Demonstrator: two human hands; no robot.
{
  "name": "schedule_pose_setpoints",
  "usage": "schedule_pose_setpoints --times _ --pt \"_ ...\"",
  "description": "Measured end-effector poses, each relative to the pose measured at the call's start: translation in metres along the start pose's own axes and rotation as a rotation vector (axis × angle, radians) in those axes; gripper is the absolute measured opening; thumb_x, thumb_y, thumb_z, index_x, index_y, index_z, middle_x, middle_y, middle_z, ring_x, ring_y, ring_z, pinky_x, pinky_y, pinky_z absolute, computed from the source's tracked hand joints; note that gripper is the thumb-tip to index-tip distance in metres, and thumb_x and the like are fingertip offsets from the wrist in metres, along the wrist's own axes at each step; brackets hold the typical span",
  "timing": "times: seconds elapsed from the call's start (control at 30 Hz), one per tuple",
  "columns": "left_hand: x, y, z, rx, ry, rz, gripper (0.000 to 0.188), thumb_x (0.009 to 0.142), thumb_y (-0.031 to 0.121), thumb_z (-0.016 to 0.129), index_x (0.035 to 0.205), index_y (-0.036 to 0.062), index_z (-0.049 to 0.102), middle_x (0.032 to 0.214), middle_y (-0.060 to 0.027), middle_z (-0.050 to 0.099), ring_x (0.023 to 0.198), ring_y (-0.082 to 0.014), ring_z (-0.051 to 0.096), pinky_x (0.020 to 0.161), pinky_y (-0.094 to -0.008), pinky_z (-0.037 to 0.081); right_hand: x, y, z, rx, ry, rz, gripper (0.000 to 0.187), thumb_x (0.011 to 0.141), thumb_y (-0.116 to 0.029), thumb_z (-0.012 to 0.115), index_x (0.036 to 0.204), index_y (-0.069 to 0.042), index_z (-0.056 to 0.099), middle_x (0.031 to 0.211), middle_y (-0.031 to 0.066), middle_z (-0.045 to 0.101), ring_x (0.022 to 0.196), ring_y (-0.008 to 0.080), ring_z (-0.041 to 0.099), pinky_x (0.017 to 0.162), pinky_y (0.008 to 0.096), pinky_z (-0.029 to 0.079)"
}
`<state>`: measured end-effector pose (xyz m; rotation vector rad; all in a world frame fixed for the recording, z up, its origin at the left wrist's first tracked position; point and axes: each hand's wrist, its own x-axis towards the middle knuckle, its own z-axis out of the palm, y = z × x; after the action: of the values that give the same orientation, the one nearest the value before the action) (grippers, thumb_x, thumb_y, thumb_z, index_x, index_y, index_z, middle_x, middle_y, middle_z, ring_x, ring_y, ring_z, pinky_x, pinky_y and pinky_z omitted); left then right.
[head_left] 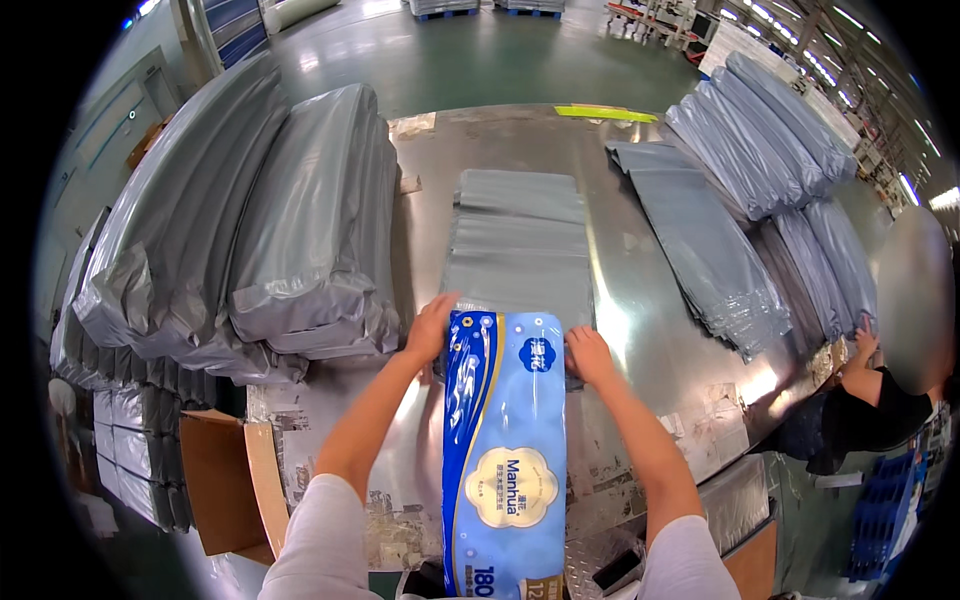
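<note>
A long blue plastic-wrapped pack [515, 420], with a pale label and dark blue side band, lies in front of me and runs to the lower edge. Its far end meets the near edge of a flat grey plastic bag [518, 240] on the metal table; how far it reaches inside, I cannot tell. At the bag's near left corner my left hand [430, 328] is closed on its edge. Opposite it, my right hand [588, 354] has curled fingers at the bag's right edge, beside the pack. Some fingertips are hidden.
Stacked bundles of grey bags stand at left [310, 220] and far right [760, 130]. Loose flat grey bags [700, 240] lie on the table's right side. An opened cardboard box [215, 480] is at lower left. Another person [870, 400] works at the right edge.
</note>
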<state>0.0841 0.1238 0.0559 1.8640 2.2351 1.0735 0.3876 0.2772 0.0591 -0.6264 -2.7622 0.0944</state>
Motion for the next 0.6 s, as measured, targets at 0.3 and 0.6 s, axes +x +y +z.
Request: schedule_pose_setpoints --times 0.3,0.6 --pt "-0.007 -0.001 0.044 0.1 -0.116 0.232 0.03 0.065 0.008 0.059 0.094 0.0092 0.051 0.09 -0.0114 0.054 0.09 -0.0265 0.051 0.082 -0.0348 0.036 0.026 0.038 0.043 0.479 -0.007 0.587 0.009 0.075 -0.01 0.054 0.075 -0.003 0.058 0.068 0.0099 0.061 0.062 0.0228 0.059 0.057 0.0318 0.045" --pt "-0.049 0.035 0.04 -0.225 0.121 -0.405 0.014 0.078 0.008 0.047 0.087 0.0082 0.038 0.073 -0.0173 0.052 0.067 -0.0388 0.051 0.058 -0.0452 0.039 -0.043 -0.017 0.0 0.698 0.356 0.427 0.004 0.077 -0.003 0.052 0.079 -0.001 0.051 0.08 0.0094 0.056 0.07 0.0184 0.054 0.062 0.0272 0.043"
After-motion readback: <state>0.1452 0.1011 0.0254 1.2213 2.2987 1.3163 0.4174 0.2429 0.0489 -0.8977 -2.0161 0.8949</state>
